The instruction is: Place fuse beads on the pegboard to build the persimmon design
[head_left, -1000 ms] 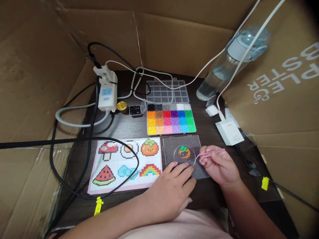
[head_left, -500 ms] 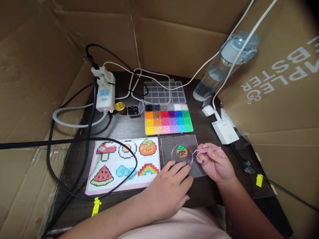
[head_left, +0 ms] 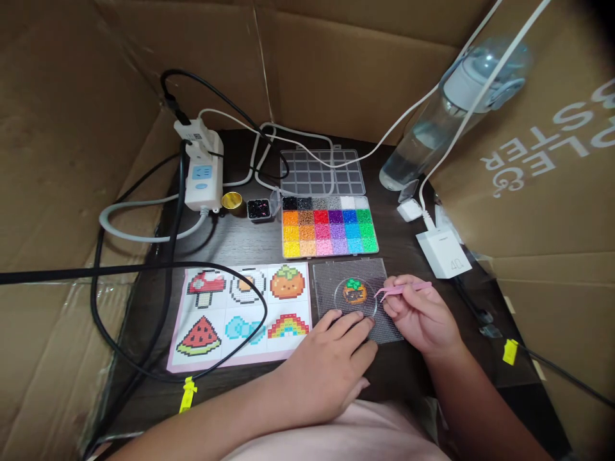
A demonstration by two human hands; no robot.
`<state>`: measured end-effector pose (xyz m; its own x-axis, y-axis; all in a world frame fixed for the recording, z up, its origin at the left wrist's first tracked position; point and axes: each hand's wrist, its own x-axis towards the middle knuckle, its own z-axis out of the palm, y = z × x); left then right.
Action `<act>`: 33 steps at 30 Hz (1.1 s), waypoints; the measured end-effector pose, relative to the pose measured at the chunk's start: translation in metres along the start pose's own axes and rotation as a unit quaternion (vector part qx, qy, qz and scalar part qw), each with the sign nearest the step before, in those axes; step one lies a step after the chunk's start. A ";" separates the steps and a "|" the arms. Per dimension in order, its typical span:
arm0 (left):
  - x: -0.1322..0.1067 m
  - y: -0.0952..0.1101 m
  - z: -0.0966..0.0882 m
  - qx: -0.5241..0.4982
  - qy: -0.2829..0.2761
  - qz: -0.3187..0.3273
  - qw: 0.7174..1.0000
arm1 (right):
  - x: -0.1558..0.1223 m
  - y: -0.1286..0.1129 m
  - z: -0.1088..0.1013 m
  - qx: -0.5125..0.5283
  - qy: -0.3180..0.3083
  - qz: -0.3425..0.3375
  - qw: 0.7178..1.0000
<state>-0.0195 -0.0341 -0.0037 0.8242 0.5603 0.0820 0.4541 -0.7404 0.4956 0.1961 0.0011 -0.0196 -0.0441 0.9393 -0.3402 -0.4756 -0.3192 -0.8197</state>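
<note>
My right hand (head_left: 423,314) is closed around pink tweezers (head_left: 408,288), whose bent tips point left over the clear pegboard (head_left: 324,272). A round clear piece (head_left: 337,301) lies on that board. Within its outline is a small figure of orange, dark and green beads (head_left: 354,291). My left hand (head_left: 339,355) rests with fingers spread on the board's front edge, covering part of it. To the left lies a pattern sheet (head_left: 264,307) with pixel pictures, among them an orange fruit with green leaves. Behind the board sits a compartment box of coloured beads (head_left: 329,227), lid folded back.
A small box of black beads (head_left: 259,209) and a gold tin (head_left: 232,201) stand left of the bead box. A power strip (head_left: 204,173) is at the back left. Black cable (head_left: 144,274) loops over the sheet. A water bottle (head_left: 423,147) and white charger (head_left: 442,251) are at right.
The view has shifted slightly, so the scene sits a little differently in the picture. Both hands keep the same pose, with the tweezers still beside the bead figure.
</note>
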 end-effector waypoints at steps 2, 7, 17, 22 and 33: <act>0.000 0.000 0.000 0.002 -0.002 0.000 1.000 | -0.001 0.000 0.000 0.011 -0.002 0.007 1.000; 0.000 0.000 -0.001 0.004 0.001 0.003 1.000 | -0.002 0.000 0.000 0.011 0.000 0.013 1.000; 0.000 0.000 -0.001 0.007 0.001 0.001 1.000 | 0.000 -0.014 0.004 -0.034 0.026 -0.012 0.999; -0.003 0.000 -0.003 0.013 0.001 -0.001 1.000 | 0.023 -0.042 0.031 -0.128 0.027 -0.152 0.980; -0.007 -0.013 0.018 0.086 0.042 0.039 0.995 | 0.096 -0.027 0.117 -0.323 -0.034 -0.210 0.922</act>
<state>-0.0253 -0.0350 -0.0266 0.8312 0.5229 0.1890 0.4476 -0.8309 0.3304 0.1018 0.1150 0.0242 -0.0400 0.9959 0.0813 0.1585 0.0867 -0.9835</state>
